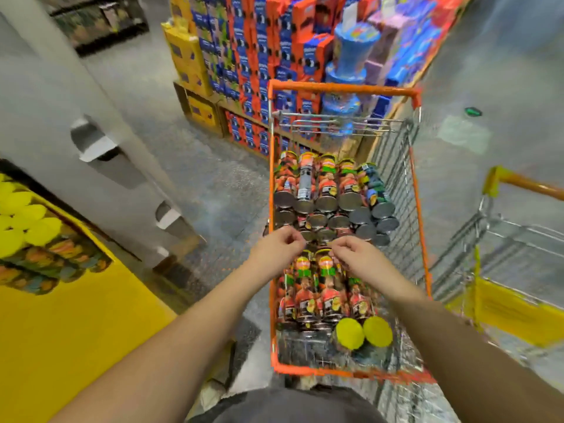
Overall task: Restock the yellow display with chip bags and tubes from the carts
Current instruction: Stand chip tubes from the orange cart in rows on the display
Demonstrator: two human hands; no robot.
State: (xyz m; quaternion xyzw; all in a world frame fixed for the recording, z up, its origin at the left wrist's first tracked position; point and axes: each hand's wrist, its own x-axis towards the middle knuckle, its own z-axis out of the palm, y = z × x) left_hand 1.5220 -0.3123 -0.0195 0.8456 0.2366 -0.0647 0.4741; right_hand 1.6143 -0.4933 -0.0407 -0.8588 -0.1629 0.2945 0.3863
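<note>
An orange-rimmed wire cart (424,227) stands in front of me, packed with several chip tubes (323,288) lying on their sides, metal bases and yellow lids showing. Both my hands hover over the cart's middle. My left hand (279,247) and my right hand (355,254) have loosely curled fingers, fingertips close together, and hold nothing. The yellow display (70,325) is at the lower left, with yellow-lidded tubes (27,221) stacked in it.
A second cart with a yellow handle (518,270) stands to the right. A grey cardboard panel (76,141) leans at the left. Stacked orange, blue and yellow boxes (259,56) fill a pallet behind the cart. Grey floor lies between.
</note>
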